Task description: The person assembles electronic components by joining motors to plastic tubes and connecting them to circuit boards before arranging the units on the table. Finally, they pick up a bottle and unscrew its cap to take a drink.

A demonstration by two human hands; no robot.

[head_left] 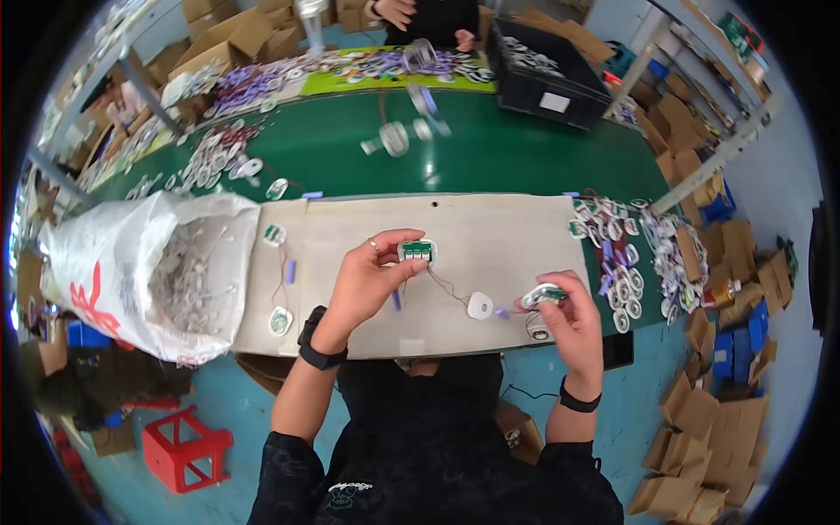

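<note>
My left hand (372, 278) pinches a small white housing with a green circuit board (417, 250) between thumb and fingers, above the pale work mat (507, 227). Thin wires hang from it toward a white rounded-square piece (479, 305) on the mat. My right hand (573, 325) grips a white oval housing with a green board (544, 295) near the mat's right side. Just below that sits another white part with a dark round centre (538, 330), partly hidden. A purple cylinder (396, 300) lies beside my left hand. Left on the mat are two wired white-and-green pieces, one a round piece (280, 321).
A white sack (114, 271) of clear plastic bits lies open at the left. Wired assemblies (617, 262) are heaped on the right. Across the green table (332, 144), a person's hands show near piled parts and a black crate (547, 79). Some parts midway are motion-blurred.
</note>
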